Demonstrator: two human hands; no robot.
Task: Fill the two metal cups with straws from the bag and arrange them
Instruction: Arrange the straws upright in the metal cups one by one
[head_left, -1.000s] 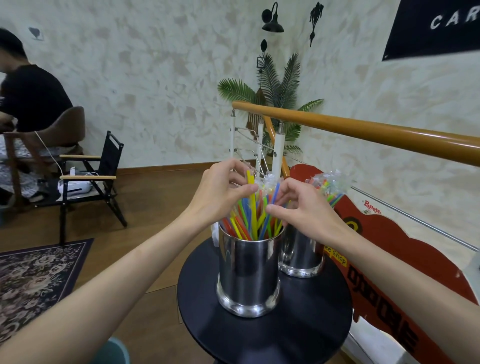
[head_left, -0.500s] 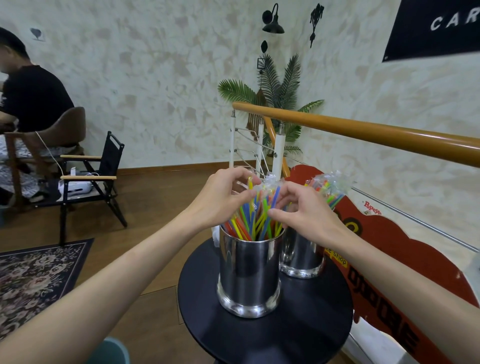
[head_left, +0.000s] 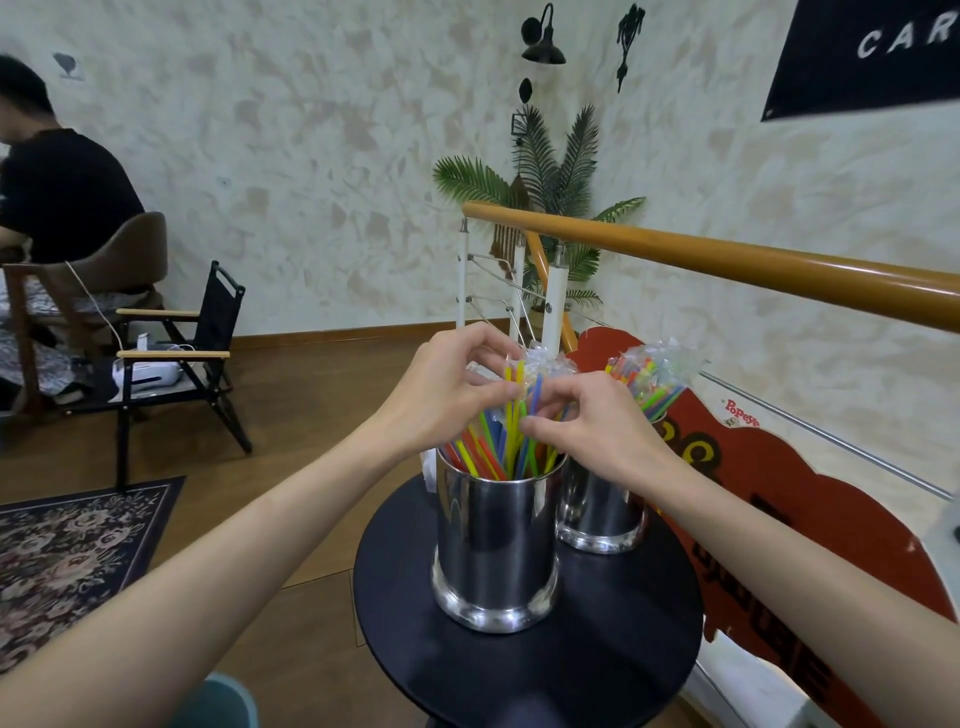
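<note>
Two shiny metal cups stand on a round black table (head_left: 597, 670). The near cup (head_left: 493, 545) holds several coloured wrapped straws (head_left: 488, 447) that fan upward. My left hand (head_left: 447, 395) pinches the tops of some of these straws over the cup. My right hand (head_left: 597, 426) pinches straws from the other side, its fingertips close to the left hand's. The far cup (head_left: 602, 514), partly behind my right wrist, holds a bundle of straws in clear wrap (head_left: 649, 379).
A wooden stair handrail (head_left: 727, 260) and a red shop sign (head_left: 779, 499) stand right behind the table. A potted palm (head_left: 550, 176) is in the corner. At left are a black folding chair (head_left: 182, 353), a patterned rug (head_left: 67, 545) and a seated person (head_left: 57, 192).
Both hands have stayed over the near cup. The tall yellow straw held up a second ago now sits lower among the others, and my fingertips have drawn closer together.
</note>
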